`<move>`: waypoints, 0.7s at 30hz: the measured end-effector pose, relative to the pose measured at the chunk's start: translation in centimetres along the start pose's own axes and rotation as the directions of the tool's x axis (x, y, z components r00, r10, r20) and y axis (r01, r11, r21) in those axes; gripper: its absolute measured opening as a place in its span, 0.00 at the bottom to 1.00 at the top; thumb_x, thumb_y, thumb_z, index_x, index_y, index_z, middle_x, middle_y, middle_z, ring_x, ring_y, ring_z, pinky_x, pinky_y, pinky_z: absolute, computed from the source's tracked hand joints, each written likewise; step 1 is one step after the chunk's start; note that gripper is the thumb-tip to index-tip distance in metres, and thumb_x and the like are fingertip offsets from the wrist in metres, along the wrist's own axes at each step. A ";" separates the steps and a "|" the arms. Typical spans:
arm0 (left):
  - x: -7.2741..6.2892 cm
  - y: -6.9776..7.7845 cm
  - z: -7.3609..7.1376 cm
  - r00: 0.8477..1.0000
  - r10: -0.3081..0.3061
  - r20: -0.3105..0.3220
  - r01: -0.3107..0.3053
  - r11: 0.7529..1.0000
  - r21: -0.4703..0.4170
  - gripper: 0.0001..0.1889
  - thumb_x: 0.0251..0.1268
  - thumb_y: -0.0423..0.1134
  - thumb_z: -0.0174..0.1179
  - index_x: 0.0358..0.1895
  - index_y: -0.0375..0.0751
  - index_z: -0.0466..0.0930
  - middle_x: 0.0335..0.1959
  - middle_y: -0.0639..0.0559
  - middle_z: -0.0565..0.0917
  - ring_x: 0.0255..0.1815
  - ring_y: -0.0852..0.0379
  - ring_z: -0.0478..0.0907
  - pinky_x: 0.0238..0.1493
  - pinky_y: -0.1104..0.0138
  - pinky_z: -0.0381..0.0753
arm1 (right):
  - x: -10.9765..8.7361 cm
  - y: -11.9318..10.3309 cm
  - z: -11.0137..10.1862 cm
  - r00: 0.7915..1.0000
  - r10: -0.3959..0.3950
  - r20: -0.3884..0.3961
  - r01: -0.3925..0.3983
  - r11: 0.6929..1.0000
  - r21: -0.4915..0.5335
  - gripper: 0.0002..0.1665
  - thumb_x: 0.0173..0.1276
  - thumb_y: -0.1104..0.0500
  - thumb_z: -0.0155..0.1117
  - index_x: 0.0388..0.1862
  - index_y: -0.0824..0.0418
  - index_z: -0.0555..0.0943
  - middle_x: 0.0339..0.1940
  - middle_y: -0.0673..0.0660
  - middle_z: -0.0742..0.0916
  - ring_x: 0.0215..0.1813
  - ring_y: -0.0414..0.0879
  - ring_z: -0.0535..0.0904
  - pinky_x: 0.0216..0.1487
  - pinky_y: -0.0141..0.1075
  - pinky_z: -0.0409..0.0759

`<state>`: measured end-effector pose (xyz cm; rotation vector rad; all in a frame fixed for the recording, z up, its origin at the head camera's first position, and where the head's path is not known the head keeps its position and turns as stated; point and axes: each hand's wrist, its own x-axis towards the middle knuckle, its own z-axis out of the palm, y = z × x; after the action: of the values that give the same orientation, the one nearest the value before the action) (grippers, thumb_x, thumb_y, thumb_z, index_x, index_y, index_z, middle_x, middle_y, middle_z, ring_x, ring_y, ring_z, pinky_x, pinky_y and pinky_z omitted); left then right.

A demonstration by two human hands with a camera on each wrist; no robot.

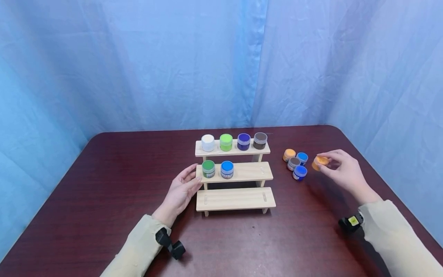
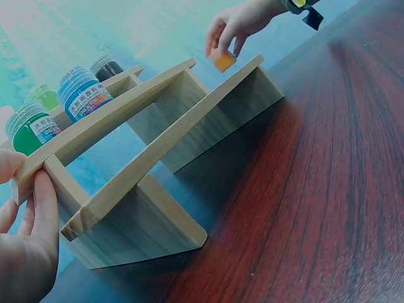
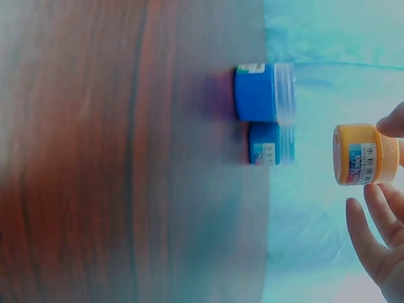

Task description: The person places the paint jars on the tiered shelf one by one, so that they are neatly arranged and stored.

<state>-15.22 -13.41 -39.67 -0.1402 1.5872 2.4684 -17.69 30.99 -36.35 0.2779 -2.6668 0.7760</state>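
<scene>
A three-tier wooden display stand [image 1: 238,197] stands on the table. My left hand [image 1: 181,191] holds the left end of its middle tier, thumb near the top face and fingers below. On that tier sit a green paint jar [image 1: 208,169] and a blue paint jar [image 1: 227,169]. My right hand [image 1: 344,171] pinches an orange paint jar [image 3: 358,154] by its lid, raised off the table to the right of the stand. The jar's label faces the right wrist camera. The lowest tier bears no jars.
The top tier carries a white jar [image 1: 208,142], a light green jar [image 1: 226,142], a purple jar [image 1: 243,142] and a dark brown jar [image 1: 260,141]. Right of the stand cluster an orange jar [image 1: 288,155], a brown jar [image 1: 293,164] and two blue jars [image 1: 299,173]. Blue curtains [image 1: 173,69] hang behind.
</scene>
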 end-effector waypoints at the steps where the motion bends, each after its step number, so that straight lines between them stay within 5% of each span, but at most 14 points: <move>1: 0.0 0.0 0.0 1.000 0.000 0.001 0.000 1.000 0.000 0.31 0.66 0.21 0.47 0.72 0.32 0.52 0.41 0.55 0.74 0.38 0.67 0.78 0.43 0.78 0.79 | -0.1 -0.2 0.0 1.000 -0.004 -0.008 0.004 1.000 0.007 0.17 0.58 0.59 0.70 0.45 0.66 0.83 0.41 0.59 0.81 0.35 0.20 0.66 0.35 0.09 0.66; 21: 0.0 0.0 0.0 1.000 0.000 0.002 0.000 1.000 -0.002 0.31 0.66 0.20 0.47 0.72 0.32 0.52 0.41 0.55 0.73 0.37 0.68 0.77 0.42 0.78 0.79 | -0.5 -4.7 0.5 0.970 -0.180 -0.165 0.204 0.969 0.139 0.18 0.48 0.72 0.72 0.41 0.68 0.84 0.38 0.55 0.79 0.38 0.22 0.71 0.42 0.10 0.70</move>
<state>-15.24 -13.38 -39.65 -0.1373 1.5840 2.4694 -16.00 26.87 -34.65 0.4899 -2.3987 0.9045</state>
